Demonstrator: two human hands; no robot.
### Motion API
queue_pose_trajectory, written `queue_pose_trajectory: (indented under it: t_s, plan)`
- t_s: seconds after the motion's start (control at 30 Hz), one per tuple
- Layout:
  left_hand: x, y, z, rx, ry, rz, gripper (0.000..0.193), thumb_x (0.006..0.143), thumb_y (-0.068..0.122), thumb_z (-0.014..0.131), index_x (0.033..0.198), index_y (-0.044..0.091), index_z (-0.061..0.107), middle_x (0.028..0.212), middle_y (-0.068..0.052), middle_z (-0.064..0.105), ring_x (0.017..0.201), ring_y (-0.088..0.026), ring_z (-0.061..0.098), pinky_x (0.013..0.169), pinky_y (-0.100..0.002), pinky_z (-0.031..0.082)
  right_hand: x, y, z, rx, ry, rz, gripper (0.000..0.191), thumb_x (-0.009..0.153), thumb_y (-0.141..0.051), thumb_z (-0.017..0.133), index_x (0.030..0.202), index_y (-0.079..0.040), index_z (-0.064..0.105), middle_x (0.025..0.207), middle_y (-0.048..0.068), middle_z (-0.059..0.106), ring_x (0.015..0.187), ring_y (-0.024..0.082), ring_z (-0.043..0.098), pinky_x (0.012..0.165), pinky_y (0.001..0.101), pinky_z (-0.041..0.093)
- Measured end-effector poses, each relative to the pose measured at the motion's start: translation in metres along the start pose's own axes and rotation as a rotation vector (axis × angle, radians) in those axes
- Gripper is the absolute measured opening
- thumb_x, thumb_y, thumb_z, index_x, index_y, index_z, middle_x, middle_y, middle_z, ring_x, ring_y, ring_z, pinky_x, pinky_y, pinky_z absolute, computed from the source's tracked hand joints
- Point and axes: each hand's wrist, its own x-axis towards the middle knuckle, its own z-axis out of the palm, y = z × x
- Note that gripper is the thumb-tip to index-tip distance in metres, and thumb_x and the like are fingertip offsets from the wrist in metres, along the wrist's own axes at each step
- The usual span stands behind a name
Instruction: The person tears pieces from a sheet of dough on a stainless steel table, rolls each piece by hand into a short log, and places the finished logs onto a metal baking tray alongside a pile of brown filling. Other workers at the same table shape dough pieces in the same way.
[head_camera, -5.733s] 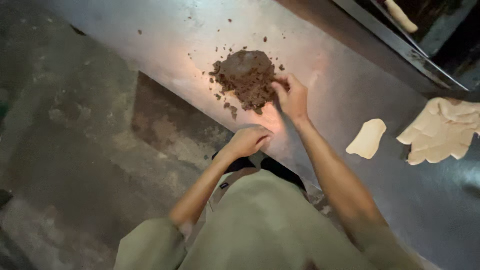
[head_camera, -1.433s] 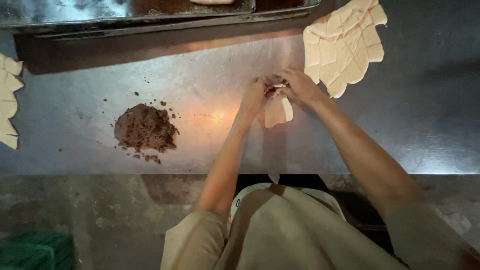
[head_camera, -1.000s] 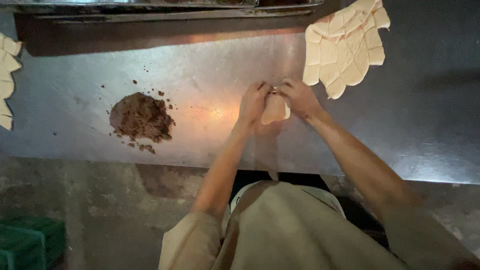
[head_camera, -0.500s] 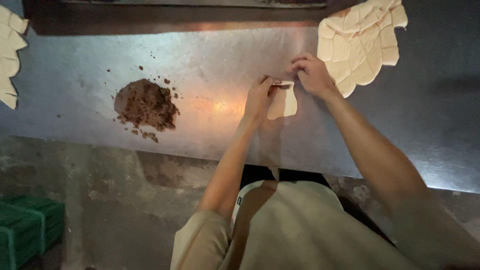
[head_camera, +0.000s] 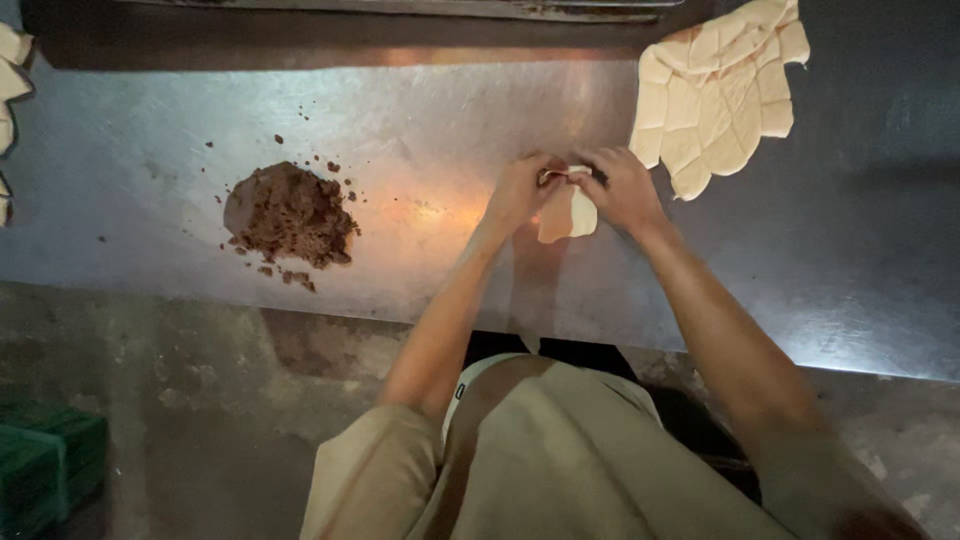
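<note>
Over a steel worktop (head_camera: 420, 110), my left hand (head_camera: 518, 190) and my right hand (head_camera: 622, 185) meet and pinch the top edge of a small pale dough piece (head_camera: 566, 212). The dough hangs folded between my fingers, just above the metal. A mound of dark brown crumbly filling (head_camera: 288, 212) lies on the worktop to the left, about an arm's width from my left hand. Just right of my right hand lies a sheet of several flat pale dough pieces (head_camera: 722, 90), laid edge to edge.
More pale dough pieces (head_camera: 10, 70) show at the far left edge. A dark tray edge (head_camera: 400, 8) runs along the back of the worktop. Below the worktop are a grey concrete floor (head_camera: 150, 400) and a green crate (head_camera: 45, 470) at bottom left.
My hands left the brown filling and came together on the dough piece; half a second ago the right hand was farther up and right, now it has closed in on the dough.
</note>
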Motion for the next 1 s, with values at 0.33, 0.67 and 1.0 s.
queue_pose_trajectory:
  t_s: [0.33, 0.67, 1.0]
  plan:
    - [-0.04, -0.003, 0.032, 0.597, 0.109, 0.252, 0.031, 0.085, 0.005, 0.066, 0.114, -0.003, 0.07, 0.114, -0.018, 0.066, 0.105, -0.036, 0.063, 0.088, -0.041, 0.055, -0.029, -0.012, 0.01, -0.172, -0.133, 0.069, 0.029, 0.099, -0.016, 0.063, 0.121, 0.001, 0.072, 0.12, 0.021, 0.069, 0.115, 0.038, 0.063, 0.098, 0.0444, 0.048]
    - [-0.069, 0.009, 0.041, 0.649, 0.163, 0.313, 0.058, 0.077, 0.014, 0.068, 0.132, -0.004, 0.061, 0.127, -0.024, 0.056, 0.119, -0.04, 0.051, 0.102, -0.047, 0.046, -0.047, 0.002, 0.009, -0.157, -0.052, -0.166, 0.035, 0.095, -0.003, 0.061, 0.13, -0.003, 0.067, 0.121, 0.017, 0.065, 0.115, 0.036, 0.062, 0.1, 0.0453, 0.05]
    - [-0.088, 0.009, 0.041, 0.8, -0.011, 0.233, 0.042, 0.091, 0.011, 0.061, 0.133, 0.004, 0.062, 0.124, -0.015, 0.059, 0.123, -0.034, 0.055, 0.11, -0.042, 0.047, -0.083, 0.006, 0.029, -0.237, 0.04, -0.132, 0.035, 0.088, -0.007, 0.069, 0.123, -0.011, 0.071, 0.116, 0.011, 0.066, 0.11, 0.033, 0.061, 0.098, 0.0468, 0.049]
